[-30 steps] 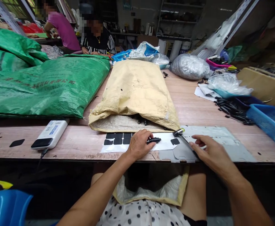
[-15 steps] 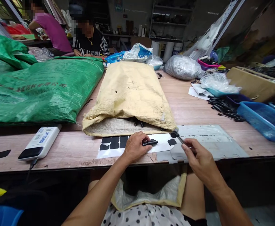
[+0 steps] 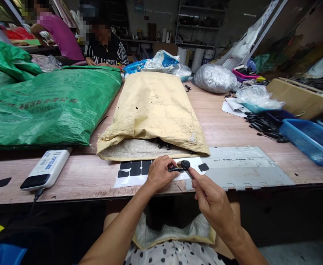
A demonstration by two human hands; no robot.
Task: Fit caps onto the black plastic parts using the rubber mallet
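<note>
My left hand (image 3: 160, 173) rests over a white sheet (image 3: 133, 181) with black rounded squares, its fingers closed on a small black part (image 3: 173, 169). My right hand (image 3: 211, 195) grips a thin rod tool with a round black head (image 3: 185, 165). That head lies over the end of the black part, beside my left fingertips. One loose black square (image 3: 203, 167) lies at the sheet's right end. Behind the hands is a yellow woven sack (image 3: 155, 110), its open mouth toward me, with black pieces showing inside.
A grey plate (image 3: 241, 169) lies right of the sheet. At left are a green sack (image 3: 45, 106) and a white power bank (image 3: 46, 169) with a cable. Blue baskets (image 3: 307, 140), black parts and plastic bags fill the right side. Two people sit at the back left.
My right hand has moved left, bringing the tool's round head from beside the loose black square onto the black part at my left hand. My left hand has stayed nearly in place.
</note>
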